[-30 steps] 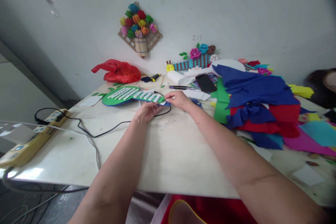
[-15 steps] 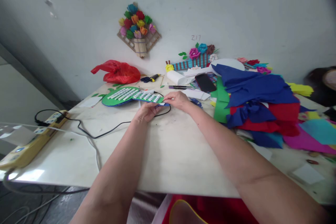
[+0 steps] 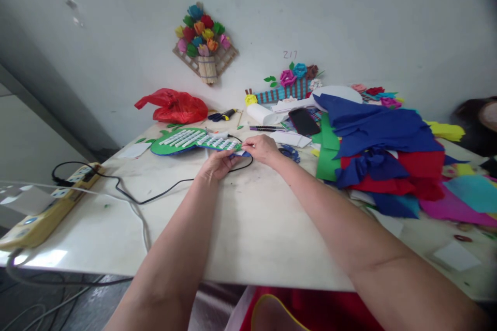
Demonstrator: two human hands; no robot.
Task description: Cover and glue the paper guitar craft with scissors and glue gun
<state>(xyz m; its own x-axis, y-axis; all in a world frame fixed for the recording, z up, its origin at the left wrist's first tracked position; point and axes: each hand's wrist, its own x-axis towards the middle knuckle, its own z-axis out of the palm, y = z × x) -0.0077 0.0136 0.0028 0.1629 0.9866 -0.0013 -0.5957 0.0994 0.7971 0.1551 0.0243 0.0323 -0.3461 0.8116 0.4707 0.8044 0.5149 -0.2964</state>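
Observation:
A green, guitar-shaped craft piece (image 3: 178, 140) with a blue edge and rows of white strips lies toward the back left of the table. My left hand (image 3: 221, 162) grips the near edge of its narrow end, thumb on top and fingers underneath. At the tip of that end, my right hand (image 3: 261, 147) is closed in a pinch. Whatever lies between its fingertips is too small and partly covered to name. A black cord (image 3: 174, 186) runs below the left hand and loops up near the tip. Behind the piece sits a white tool (image 3: 217, 135), partly hidden.
A yellow power strip (image 3: 50, 207) stands at the left. Blue, red and green sheets (image 3: 376, 129) pile up on the right. Toward the back are a red plastic bag (image 3: 173, 107), pliers (image 3: 223, 115), pens (image 3: 267, 129), a phone (image 3: 304, 122) and blue-handled scissors (image 3: 289, 153).
Both hands stay at the narrow end of the craft piece. My right hand and forearm have shifted very slightly, uncovering more of the blue-handled scissors.

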